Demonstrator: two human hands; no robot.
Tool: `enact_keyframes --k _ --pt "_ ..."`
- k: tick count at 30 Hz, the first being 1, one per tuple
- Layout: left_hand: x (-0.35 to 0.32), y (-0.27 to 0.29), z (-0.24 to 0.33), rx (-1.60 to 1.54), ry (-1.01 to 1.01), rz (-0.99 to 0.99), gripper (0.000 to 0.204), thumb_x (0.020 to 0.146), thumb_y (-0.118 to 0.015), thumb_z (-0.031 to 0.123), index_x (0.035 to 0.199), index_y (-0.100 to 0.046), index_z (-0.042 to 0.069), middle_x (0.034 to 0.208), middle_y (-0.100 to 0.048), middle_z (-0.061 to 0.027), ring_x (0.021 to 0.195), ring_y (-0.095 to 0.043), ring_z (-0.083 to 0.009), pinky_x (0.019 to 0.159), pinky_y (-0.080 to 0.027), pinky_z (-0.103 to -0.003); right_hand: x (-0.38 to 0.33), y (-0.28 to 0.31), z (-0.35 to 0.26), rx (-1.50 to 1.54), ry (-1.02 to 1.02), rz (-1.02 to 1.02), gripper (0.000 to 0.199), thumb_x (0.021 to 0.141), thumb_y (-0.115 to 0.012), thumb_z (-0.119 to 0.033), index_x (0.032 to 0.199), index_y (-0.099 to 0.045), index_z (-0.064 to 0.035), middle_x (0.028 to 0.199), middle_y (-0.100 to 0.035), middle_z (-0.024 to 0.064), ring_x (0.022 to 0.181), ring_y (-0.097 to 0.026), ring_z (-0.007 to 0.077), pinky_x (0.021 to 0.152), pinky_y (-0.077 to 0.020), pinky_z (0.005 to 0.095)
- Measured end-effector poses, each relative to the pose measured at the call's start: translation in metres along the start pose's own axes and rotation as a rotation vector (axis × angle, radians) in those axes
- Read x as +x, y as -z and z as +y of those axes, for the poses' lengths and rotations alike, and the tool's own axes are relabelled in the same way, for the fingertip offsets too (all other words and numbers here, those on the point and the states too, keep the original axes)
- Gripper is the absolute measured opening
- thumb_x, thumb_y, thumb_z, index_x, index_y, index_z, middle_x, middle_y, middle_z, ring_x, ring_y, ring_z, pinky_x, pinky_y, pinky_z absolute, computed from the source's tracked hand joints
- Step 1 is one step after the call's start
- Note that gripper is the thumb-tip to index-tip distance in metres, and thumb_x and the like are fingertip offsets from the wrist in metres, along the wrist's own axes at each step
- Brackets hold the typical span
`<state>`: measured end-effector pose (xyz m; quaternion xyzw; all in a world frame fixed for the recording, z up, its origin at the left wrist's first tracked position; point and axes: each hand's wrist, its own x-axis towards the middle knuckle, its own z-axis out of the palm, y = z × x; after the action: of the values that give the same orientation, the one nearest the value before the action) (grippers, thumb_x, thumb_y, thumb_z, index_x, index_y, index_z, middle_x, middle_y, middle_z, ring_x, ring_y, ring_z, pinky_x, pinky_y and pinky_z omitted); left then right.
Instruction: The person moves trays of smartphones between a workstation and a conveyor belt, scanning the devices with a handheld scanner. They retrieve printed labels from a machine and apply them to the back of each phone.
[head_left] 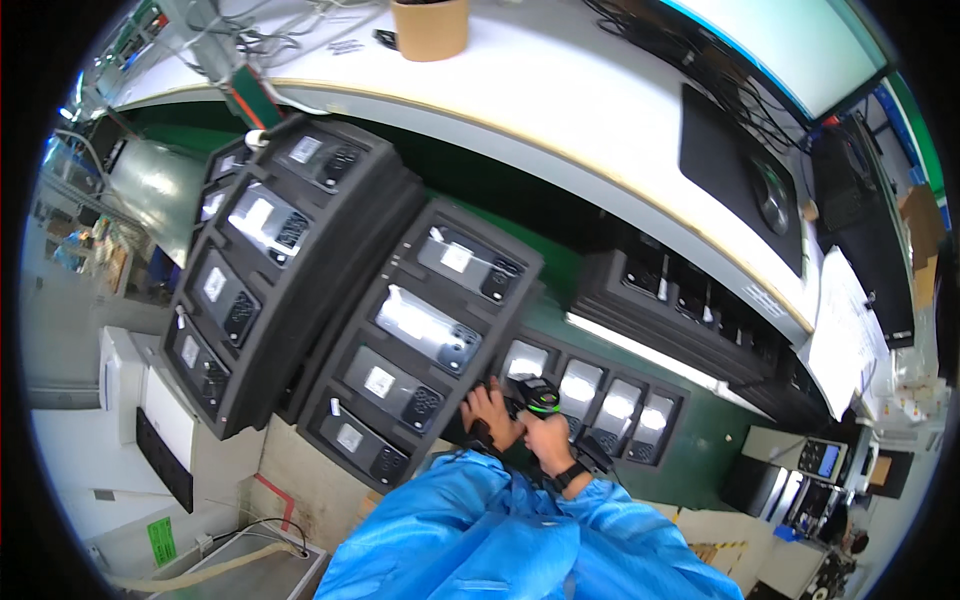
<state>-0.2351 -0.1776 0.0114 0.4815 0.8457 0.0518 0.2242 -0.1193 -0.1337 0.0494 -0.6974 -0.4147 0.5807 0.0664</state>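
A: Head view. Our right hand (547,442)?
B: Curled round a black scanner (540,393) with a green ring. We have it over the left part of the small tray (677,428).
A: Our left hand (490,415)?
B: Just beside it, fingers partly spread, near the middle stack (512,320). We can't tell if it grips anything.
A: Phones?
B: We see a row of phones (622,410) flat in the small tray, four on top of the middle stack, more on the left stack (340,260).
A: Beyond those?
B: White desk (560,90): tan cup (430,32), monitor (800,50), mouse (770,195) on a black pad (715,150).
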Motion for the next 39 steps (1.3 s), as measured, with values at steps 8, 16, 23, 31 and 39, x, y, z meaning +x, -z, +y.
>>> enact_keyframes --k 8,16,23,31,39 --pt "-0.007 0.013 -0.003 -0.096 -0.056 0.104 0.111 0.079 -0.074 0.060 0.163 -0.026 0.007 0.153 -0.042 -0.0264 0.142 -0.039 -0.0453 0.116 -0.031 -0.062 -0.029 0.011 -0.033 0.304 0.155 -0.130 0.017 0.088 -0.070 -0.011 0.097 -0.066 0.0016 0.067 -0.063 0.0044 0.042 -0.051 0.0120 0.040 -0.0404 0.0297" --pt "0.009 0.002 -0.010 -0.117 -0.138 -0.093 0.101 0.088 -0.066 0.057 0.166 -0.020 0.014 0.165 -0.025 -0.0273 0.150 -0.031 -0.0430 0.119 -0.029 -0.061 0.008 0.112 0.052 -0.608 0.250 0.669 0.050 0.088 -0.082 -0.035 0.117 -0.071 0.0046 0.113 -0.074 0.0266 0.098 -0.071 0.0376 0.088 -0.0544 0.0449" --pt "0.012 0.001 -0.012 -0.085 -0.157 -0.172 0.095 0.091 -0.060 0.059 0.166 -0.023 0.014 0.167 -0.017 -0.0299 0.152 -0.026 -0.0475 0.118 -0.026 -0.066 0.044 0.144 0.083 -0.728 -0.039 0.654 0.050 0.092 -0.077 -0.036 0.121 -0.070 0.0045 0.117 -0.072 0.0256 0.106 -0.069 0.0361 0.091 -0.0535 0.0432" --pt "0.010 -0.029 -0.010 -0.158 -0.137 0.046 0.092 0.080 -0.071 0.051 0.157 -0.040 0.012 0.160 -0.035 -0.0283 0.145 -0.034 -0.0524 0.114 -0.027 -0.069 0.047 0.132 0.064 -0.608 0.067 0.574 0.048 0.093 -0.072 -0.038 0.120 -0.069 0.0024 0.117 -0.071 0.0238 0.105 -0.069 0.0342 0.091 -0.0533 0.0426" --pt "0.008 -0.043 -0.005 -0.166 -0.084 0.125 0.097 0.082 -0.070 0.057 0.159 -0.035 0.011 0.163 -0.029 -0.0290 0.140 -0.038 -0.0536 0.116 -0.027 -0.068 0.052 0.140 0.064 -0.591 0.112 0.534 0.047 0.095 -0.068 -0.040 0.120 -0.069 0.0003 0.117 -0.070 0.0220 0.105 -0.068 0.0322 0.090 -0.0530 0.0420"
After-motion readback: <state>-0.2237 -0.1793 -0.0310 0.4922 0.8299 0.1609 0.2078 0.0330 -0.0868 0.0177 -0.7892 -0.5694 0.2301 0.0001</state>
